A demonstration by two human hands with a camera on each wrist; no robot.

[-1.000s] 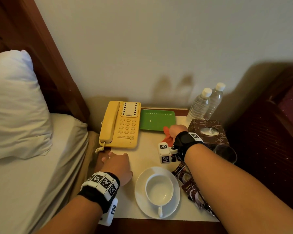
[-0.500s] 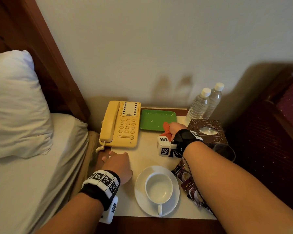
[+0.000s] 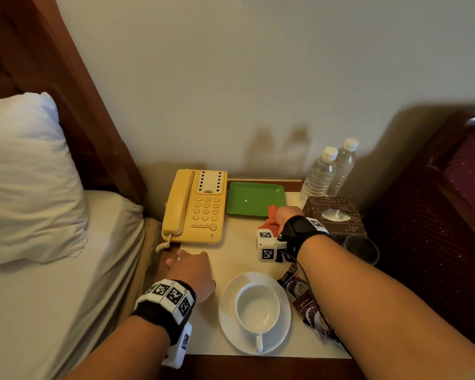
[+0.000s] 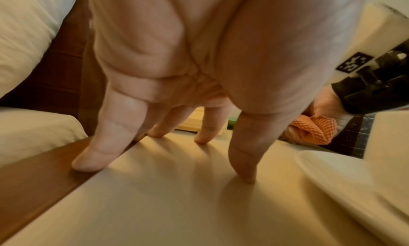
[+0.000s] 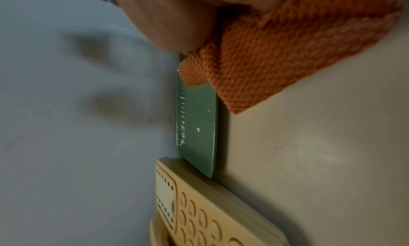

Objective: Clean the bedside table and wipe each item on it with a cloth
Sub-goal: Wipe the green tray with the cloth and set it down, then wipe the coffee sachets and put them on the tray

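Note:
My right hand (image 3: 285, 215) grips a bunched orange cloth (image 3: 270, 219) on the cream top of the bedside table (image 3: 239, 256), between the green tray (image 3: 254, 198) and the brown tissue box (image 3: 335, 215). In the right wrist view the cloth (image 5: 276, 61) overlaps the tray's (image 5: 197, 127) near corner. My left hand (image 3: 192, 270) rests at the table's left edge in front of the yellow phone (image 3: 195, 207). Its spread fingertips (image 4: 88, 164) press on the surface and hold nothing.
A white cup on a saucer (image 3: 255, 308) stands at the front. Coffee sachets (image 3: 307, 303) lie to its right, partly under my right forearm. Two water bottles (image 3: 318, 174) and a dark glass (image 3: 361, 249) line the right side. The bed with its pillow (image 3: 25, 174) lies to the left.
The right hand has shifted the cloth slightly back and forth beside the green tray. The left hand has stayed where it was.

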